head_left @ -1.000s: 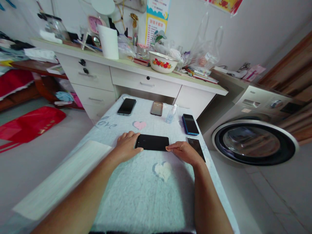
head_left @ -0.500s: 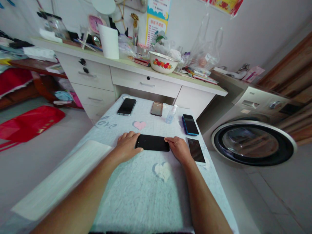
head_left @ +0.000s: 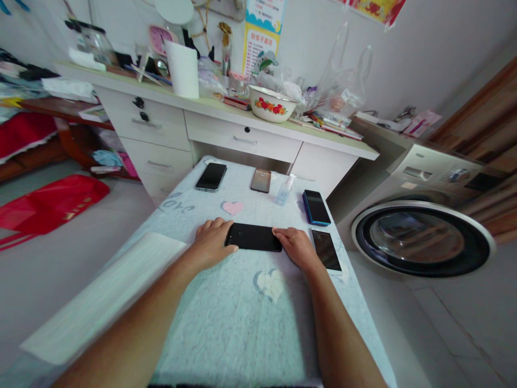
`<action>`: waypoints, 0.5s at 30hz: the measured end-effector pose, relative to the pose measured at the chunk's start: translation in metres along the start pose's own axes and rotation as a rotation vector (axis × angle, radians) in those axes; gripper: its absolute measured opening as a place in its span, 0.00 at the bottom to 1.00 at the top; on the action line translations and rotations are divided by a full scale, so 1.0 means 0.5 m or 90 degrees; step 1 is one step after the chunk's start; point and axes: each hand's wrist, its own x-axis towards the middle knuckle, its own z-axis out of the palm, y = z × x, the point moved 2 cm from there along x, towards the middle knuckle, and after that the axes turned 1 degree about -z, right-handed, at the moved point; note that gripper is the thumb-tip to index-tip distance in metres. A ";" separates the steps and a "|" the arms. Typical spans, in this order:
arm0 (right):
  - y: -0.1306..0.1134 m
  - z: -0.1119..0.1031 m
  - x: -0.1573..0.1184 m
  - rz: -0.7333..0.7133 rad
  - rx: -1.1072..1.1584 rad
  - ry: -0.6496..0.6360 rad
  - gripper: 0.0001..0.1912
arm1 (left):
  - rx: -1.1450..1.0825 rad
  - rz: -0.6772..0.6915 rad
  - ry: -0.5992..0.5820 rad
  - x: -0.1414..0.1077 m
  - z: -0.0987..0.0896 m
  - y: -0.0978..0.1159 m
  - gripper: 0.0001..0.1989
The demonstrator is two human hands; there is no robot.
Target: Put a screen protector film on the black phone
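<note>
Currently, the black phone [head_left: 257, 237] lies flat between our fingers. Our left hand [head_left: 210, 243] clasps one end, thumb apart; our right hand [head_left: 298, 247] bunches its fingertips on the far corner, perhaps pinching something too small to tell. Beside those fingertips, the white phone [head_left: 326, 250] lies untouched.

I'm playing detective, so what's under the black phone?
The black phone lies on the heart-patterned cloth, with the left hand and right hand at its ends. It covers whatever is directly beneath, so I can't tell.
</note>
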 end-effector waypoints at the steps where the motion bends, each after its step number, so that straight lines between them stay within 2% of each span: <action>1: 0.000 0.000 -0.002 -0.014 0.022 -0.002 0.17 | 0.001 0.000 0.000 0.000 0.000 0.000 0.31; 5: -0.001 0.002 -0.010 -0.057 0.118 -0.010 0.15 | 0.003 0.009 0.007 0.000 0.002 -0.003 0.32; 15: -0.004 0.010 -0.020 -0.083 0.304 -0.070 0.12 | 0.002 0.003 0.003 0.001 0.004 -0.005 0.32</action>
